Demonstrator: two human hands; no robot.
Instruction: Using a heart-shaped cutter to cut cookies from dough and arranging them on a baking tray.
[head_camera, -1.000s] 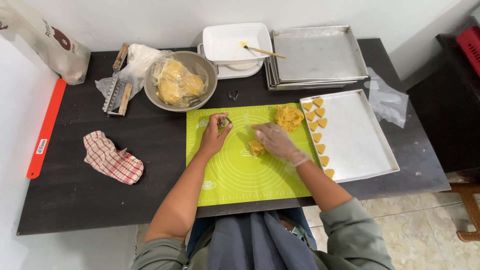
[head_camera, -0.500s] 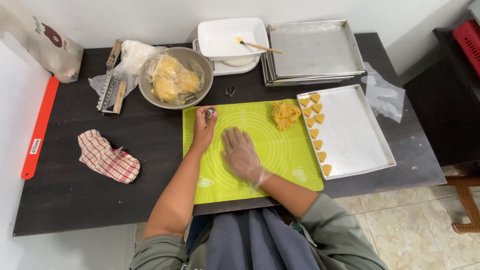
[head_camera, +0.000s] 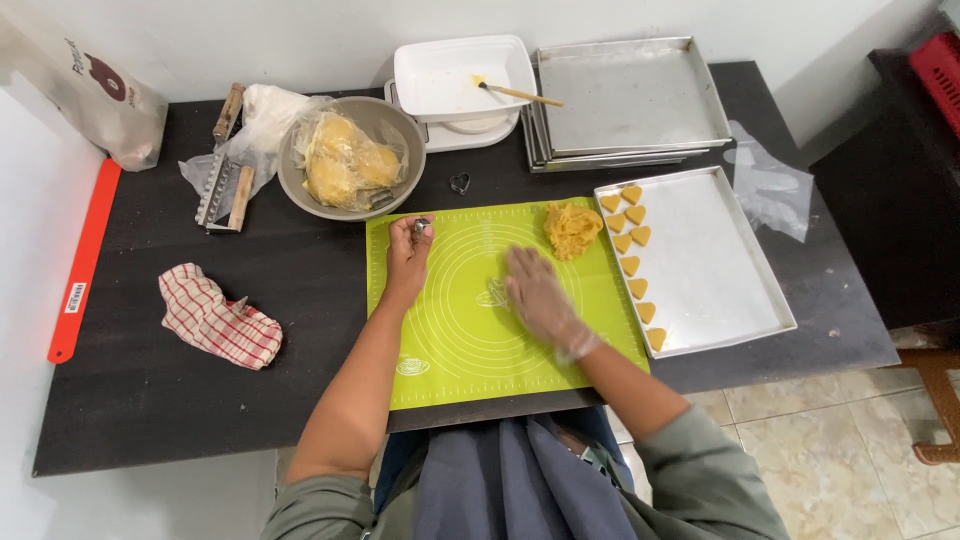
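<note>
Lying beneath hands: green mat

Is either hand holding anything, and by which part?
The left hand pinches a small metal cutter in its fingertips; which part cannot be told. The gloved right hand holds nothing.

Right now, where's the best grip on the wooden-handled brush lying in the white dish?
Take the brush by the bare wooden handle, coming from the right. The handle lies nearly flat and juts over the rim of the white dish toward the stacked metal trays, free on both sides, while the yellow-coated head rests inside the dish.
</note>
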